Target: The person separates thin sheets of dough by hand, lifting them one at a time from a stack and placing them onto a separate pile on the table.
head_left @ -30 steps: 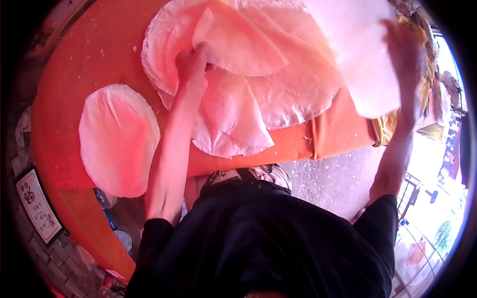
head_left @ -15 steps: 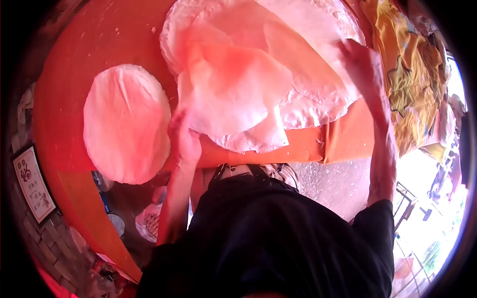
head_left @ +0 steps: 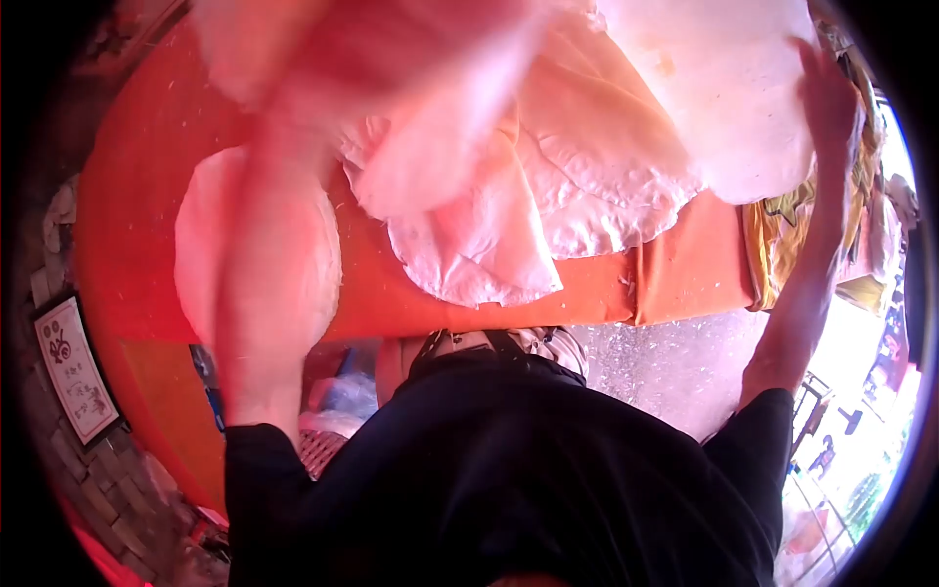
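Note:
Several thin, pale dough sheets (head_left: 606, 127) lie overlapped and creased on an orange-covered table (head_left: 391, 274). My left hand (head_left: 313, 93) is at the upper left, smeared by motion, against a blurred, raised part of a sheet; its fingers cannot be made out. At the far right, my right hand (head_left: 829, 98) is at the edge of a broad, smooth sheet (head_left: 734, 88), its fingers on that edge. A separate round sheet (head_left: 205, 235) rests flat at the left, partly hidden behind my left forearm.
Crumpled yellow cloth (head_left: 778, 254) hangs at the table's right end. A framed card with writing (head_left: 76, 370) stands at the lower left. Below the table edge are a blue thing in clear plastic (head_left: 347, 396) and a speckled floor (head_left: 675, 362).
My right hand has moved right and up, and a smooth sheet now reaches further right with it. My left hand has swung up and left from the front edge, with part of a sheet rising.

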Tool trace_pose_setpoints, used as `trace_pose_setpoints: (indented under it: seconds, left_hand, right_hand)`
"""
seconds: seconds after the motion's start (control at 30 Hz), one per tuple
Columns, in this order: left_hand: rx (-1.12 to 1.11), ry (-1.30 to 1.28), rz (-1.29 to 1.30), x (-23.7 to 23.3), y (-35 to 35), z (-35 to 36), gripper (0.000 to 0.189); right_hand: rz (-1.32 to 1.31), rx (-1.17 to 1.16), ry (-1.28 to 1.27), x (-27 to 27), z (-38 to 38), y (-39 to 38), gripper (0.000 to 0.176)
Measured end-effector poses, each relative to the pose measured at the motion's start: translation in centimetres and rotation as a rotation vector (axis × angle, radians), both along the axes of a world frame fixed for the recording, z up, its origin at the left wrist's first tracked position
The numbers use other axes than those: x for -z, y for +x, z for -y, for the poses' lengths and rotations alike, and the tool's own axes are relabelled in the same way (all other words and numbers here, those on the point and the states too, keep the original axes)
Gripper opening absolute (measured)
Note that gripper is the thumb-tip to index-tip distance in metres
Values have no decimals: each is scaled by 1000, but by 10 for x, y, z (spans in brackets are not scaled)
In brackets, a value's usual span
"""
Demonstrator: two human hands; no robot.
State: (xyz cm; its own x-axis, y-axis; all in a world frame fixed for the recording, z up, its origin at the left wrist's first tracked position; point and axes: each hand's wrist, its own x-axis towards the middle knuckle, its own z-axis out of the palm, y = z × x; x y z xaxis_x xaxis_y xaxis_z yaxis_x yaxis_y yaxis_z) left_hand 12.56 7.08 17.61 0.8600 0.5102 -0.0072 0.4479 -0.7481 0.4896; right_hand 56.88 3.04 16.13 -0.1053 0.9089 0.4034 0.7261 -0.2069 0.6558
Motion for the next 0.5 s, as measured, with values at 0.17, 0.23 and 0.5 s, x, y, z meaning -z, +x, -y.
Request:
trace_pose_setpoints:
  seconds: [0.17, 0.23, 0.5]
  left_hand:
    - [-6, -230, 133, 124, 43, 82, 29]
    - [-143, -282, 235, 139, 31, 117, 23]
    - [-1195, -245, 443, 193, -85, 104, 42]
  right_hand:
    - [-127, -327, 193, -37, -5, -1, 37]
    - [-416, -346, 360, -46, -1, -56, 7]
    - [-459, -353, 390, -67, 1, -152, 12]
